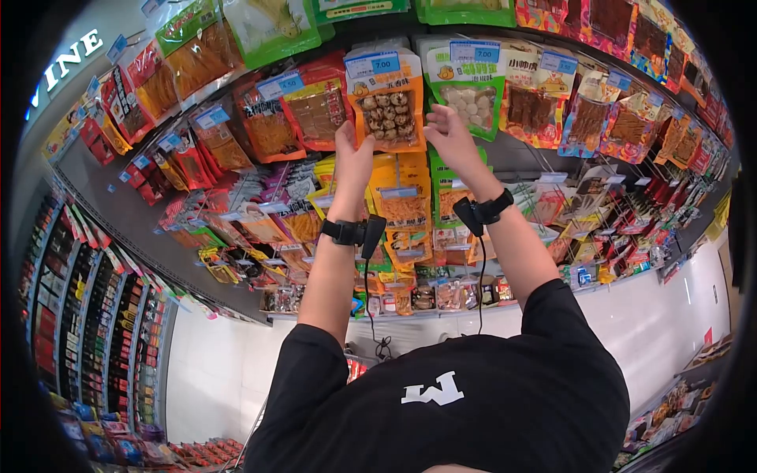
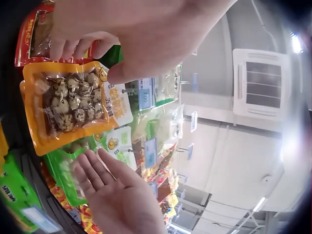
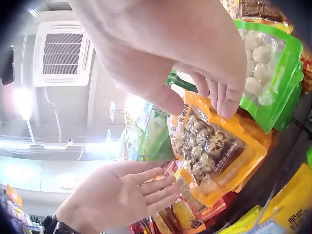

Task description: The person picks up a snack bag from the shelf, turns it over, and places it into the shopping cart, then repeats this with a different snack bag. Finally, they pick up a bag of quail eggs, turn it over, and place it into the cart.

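An orange-edged pack of speckled quail eggs [image 1: 386,114] hangs on a display hook between the two hands. My left hand [image 1: 354,162] is by its left edge, fingers extended and palm turned inward. On the other side my right hand [image 1: 456,143] is raised with fingers loosely bent, close to the pack's right edge. In the right wrist view, the right hand's fingers [image 3: 225,100] overlap the top of the quail egg pack [image 3: 207,151]. Both palms face the pack, and neither hand grips anything. A green pack of white eggs [image 1: 467,102] hangs just beyond the right hand.
Price tags [image 1: 384,65] stick out on hooks in front of the packs. Red snack packs [image 1: 315,114] hang to the left, meat snack packs [image 1: 538,110] to the right. Lower rows hold yellow packs [image 1: 404,201]. Another shelf unit [image 1: 87,307] stands at the far left.
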A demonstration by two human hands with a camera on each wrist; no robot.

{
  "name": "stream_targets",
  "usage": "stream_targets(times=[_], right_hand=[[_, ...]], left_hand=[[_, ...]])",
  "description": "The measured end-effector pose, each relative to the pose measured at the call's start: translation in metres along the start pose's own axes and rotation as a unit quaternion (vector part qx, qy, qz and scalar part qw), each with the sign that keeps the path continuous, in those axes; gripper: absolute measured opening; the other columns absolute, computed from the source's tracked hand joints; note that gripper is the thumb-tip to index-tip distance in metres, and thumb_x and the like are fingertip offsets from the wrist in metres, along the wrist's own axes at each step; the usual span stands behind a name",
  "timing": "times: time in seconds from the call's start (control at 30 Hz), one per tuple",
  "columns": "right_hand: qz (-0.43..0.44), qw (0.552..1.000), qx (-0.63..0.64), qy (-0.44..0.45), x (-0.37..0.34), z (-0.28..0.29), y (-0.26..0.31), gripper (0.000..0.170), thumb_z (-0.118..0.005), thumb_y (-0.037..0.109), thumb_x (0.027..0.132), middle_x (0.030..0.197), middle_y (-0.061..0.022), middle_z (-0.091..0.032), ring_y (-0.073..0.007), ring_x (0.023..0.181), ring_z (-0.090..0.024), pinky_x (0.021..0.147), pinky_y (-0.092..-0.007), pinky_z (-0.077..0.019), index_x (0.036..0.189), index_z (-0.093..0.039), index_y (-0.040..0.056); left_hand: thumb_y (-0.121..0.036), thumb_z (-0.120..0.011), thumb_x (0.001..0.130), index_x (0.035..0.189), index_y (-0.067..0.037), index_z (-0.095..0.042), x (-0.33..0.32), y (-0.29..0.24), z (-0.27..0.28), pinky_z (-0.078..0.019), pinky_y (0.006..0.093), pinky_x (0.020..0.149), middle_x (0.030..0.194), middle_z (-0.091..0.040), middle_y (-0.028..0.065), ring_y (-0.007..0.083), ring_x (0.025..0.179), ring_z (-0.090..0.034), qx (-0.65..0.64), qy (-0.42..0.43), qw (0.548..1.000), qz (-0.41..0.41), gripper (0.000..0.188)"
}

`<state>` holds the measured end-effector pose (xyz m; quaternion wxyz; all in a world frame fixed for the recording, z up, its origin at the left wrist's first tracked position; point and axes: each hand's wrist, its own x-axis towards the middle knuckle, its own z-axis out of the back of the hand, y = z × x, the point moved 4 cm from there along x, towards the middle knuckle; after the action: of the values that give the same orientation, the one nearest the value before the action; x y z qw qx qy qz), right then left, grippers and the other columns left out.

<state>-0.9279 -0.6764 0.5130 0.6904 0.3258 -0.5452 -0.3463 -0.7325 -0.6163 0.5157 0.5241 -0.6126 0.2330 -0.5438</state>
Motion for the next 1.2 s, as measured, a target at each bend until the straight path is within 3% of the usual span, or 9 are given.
stream_targets(times=[0.07,0.1,0.13,0.2,0.23,0.37,0.47,0.87,1.2], right_hand=[[-0.004,1.000,0.005,0.001,0.010,-0.005,-0.006,0.048,-0.059,0.018,0.090,0.121,-0.0137,-0.053,-0.0208,0.107,-0.054,0.088,-0.0336,-0.0461,0.130,-0.044,-0.0024],[-0.013,1.000,0.007,0.003,0.014,-0.007,-0.007,0.045,-0.059,0.019,0.090,0.117,-0.0130,-0.055,-0.0199,0.103,-0.055,0.086,-0.0330,-0.0467,0.128,-0.047,-0.0030],[-0.007,1.000,0.008,0.000,0.018,-0.006,-0.007,0.045,-0.059,0.019,0.090,0.117,-0.0130,-0.055,-0.0199,0.103,-0.055,0.086,-0.0330,-0.0467,0.128,-0.047,-0.0030],[-0.007,0.999,0.029,0.019,0.021,-0.008,-0.009,0.039,-0.059,0.023,0.092,0.105,-0.0103,-0.061,-0.0175,0.093,-0.058,0.080,-0.0305,-0.0476,0.119,-0.054,-0.0039],[0.007,0.998,0.063,-0.002,0.020,-0.010,-0.007,0.034,-0.057,0.028,0.093,0.082,-0.0041,-0.060,-0.0127,0.073,-0.054,0.068,-0.0278,-0.0448,0.108,-0.060,-0.0035],[-0.011,0.996,0.084,0.038,0.017,-0.021,-0.006,0.034,-0.054,0.033,0.095,0.063,0.0020,-0.043,-0.0071,0.057,-0.036,0.052,-0.0284,-0.0311,0.089,-0.057,-0.0005],[-0.006,0.995,0.094,0.015,0.016,-0.028,-0.013,0.034,-0.054,0.033,0.095,0.063,0.0028,-0.044,-0.0057,0.057,-0.036,0.051,-0.0273,-0.0308,0.089,-0.057,-0.0001],[0.032,0.981,0.186,-0.037,-0.020,-0.022,0.036,0.029,-0.058,0.028,0.094,0.068,0.0068,-0.050,-0.0014,0.060,-0.038,0.052,-0.0209,-0.0309,0.096,-0.063,-0.0005],[-0.041,0.976,0.214,-0.009,-0.063,-0.027,0.032,0.028,-0.060,0.026,0.094,0.078,0.0055,-0.058,-0.0009,0.067,-0.044,0.060,-0.0203,-0.0370,0.101,-0.063,-0.0013]], left_hand=[[-0.022,-0.052,0.094,0.142,-0.001,-0.023,0.006,0.010,-0.003,-0.0300,0.0442,0.110,0.145,-0.028,0.0214,0.0324,0.138,-0.026,0.003,0.010,1.000,0.017,0.060],[-0.023,-0.052,0.095,0.142,-0.001,-0.024,0.011,0.011,-0.003,-0.0389,0.0425,0.101,0.141,-0.033,0.0213,0.0303,0.129,-0.039,0.007,0.000,1.000,-0.015,0.059],[-0.023,-0.052,0.095,0.142,-0.001,-0.024,0.015,0.014,-0.004,-0.0389,0.0425,0.101,0.141,-0.033,0.0213,0.0303,0.129,-0.039,0.008,0.000,1.000,-0.021,0.059],[-0.025,-0.053,0.095,0.140,0.000,-0.028,0.016,0.020,-0.003,-0.0463,0.0364,0.085,0.126,-0.045,0.0172,0.0220,0.109,-0.051,0.027,-0.027,0.999,0.014,0.057],[-0.028,-0.054,0.096,0.128,0.001,-0.044,0.016,0.017,-0.005,-0.0452,0.0287,0.069,0.098,-0.055,0.0058,0.0106,0.083,-0.052,-0.007,-0.058,0.998,-0.030,0.045],[-0.028,-0.052,0.098,0.104,-0.001,-0.061,0.021,0.026,-0.008,-0.0420,0.0234,0.062,0.075,-0.054,-0.0042,0.0052,0.066,-0.047,-0.040,0.012,0.999,0.005,0.029],[-0.027,-0.051,0.098,0.106,0.000,-0.060,0.016,0.022,-0.011,-0.0400,0.0238,0.060,0.079,-0.056,-0.0035,0.0042,0.068,-0.046,-0.075,0.010,0.996,-0.051,0.030],[-0.027,-0.051,0.099,0.110,0.002,-0.060,-0.022,-0.024,-0.002,-0.0434,0.0195,0.069,0.090,-0.061,-0.0032,0.0019,0.079,-0.052,-0.142,0.016,0.988,-0.056,0.033],[-0.026,-0.052,0.098,0.106,0.003,-0.061,-0.066,-0.014,0.008,-0.0420,0.0206,0.065,0.087,-0.062,-0.0020,0.0018,0.075,-0.050,-0.184,0.024,0.982,-0.022,0.031]])
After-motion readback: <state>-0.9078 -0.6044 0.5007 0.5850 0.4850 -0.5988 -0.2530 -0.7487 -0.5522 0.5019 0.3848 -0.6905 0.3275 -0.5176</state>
